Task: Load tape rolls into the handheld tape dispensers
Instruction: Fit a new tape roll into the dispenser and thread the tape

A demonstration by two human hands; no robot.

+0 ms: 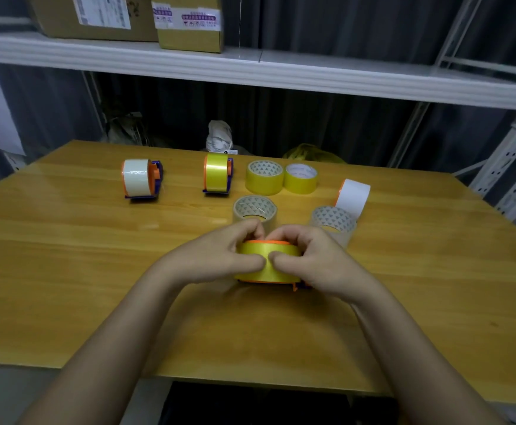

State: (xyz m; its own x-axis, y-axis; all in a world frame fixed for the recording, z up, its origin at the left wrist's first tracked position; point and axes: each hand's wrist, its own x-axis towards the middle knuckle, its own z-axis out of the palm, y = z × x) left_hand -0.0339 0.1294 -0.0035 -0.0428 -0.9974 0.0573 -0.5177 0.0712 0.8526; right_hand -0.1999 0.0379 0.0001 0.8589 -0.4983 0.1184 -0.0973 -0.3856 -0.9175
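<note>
Both hands grip one orange plastic dispenser carrying a glossy yellow tape roll [267, 262] at the middle of the wooden counter [66, 271]. The left hand [220, 253] curls its fingers over the roll's left side, thumb pressed on the front. The right hand [309, 256] curls round the right side, thumb tip beside the other.

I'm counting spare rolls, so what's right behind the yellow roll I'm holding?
Behind the held yellow roll sit two clear rolls lying flat. Both hands hide their near edges and the table between.
</note>
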